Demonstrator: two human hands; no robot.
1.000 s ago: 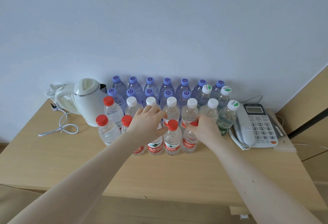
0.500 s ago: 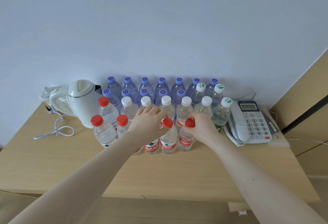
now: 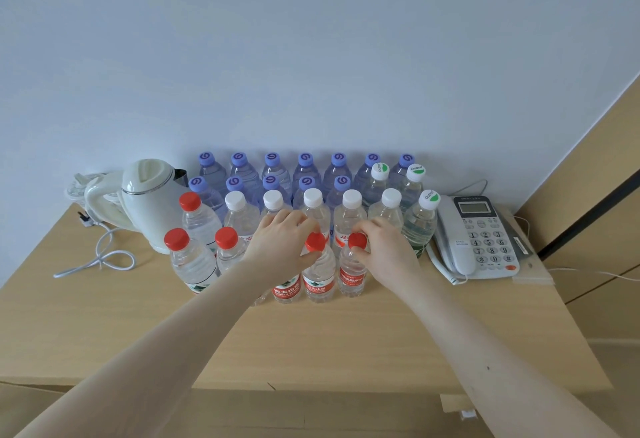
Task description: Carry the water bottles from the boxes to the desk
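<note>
Several water bottles stand in rows on the wooden desk (image 3: 311,344). Purple caps are at the back, white caps (image 3: 313,197) are in the middle, and red caps are in front. My left hand (image 3: 282,247) curls over the top of a front-row bottle whose red label (image 3: 286,292) shows below my wrist. Its thumb and fingers close around the neck of the neighbouring red-capped bottle (image 3: 318,273). My right hand (image 3: 386,252) pinches the cap of a smaller red-capped bottle (image 3: 352,276). All three bottles stand on the desk.
A white electric kettle (image 3: 149,202) with a looped cord (image 3: 100,257) sits at the back left. A white desk phone (image 3: 479,236) lies at the right, just beyond green-logo bottles (image 3: 420,226). A wall runs behind the rows and a wooden panel rises at far right.
My right hand has slid back off the small bottle's cap, which now shows at my fingertips. My left hand has hardly moved. The view has shifted slightly.
</note>
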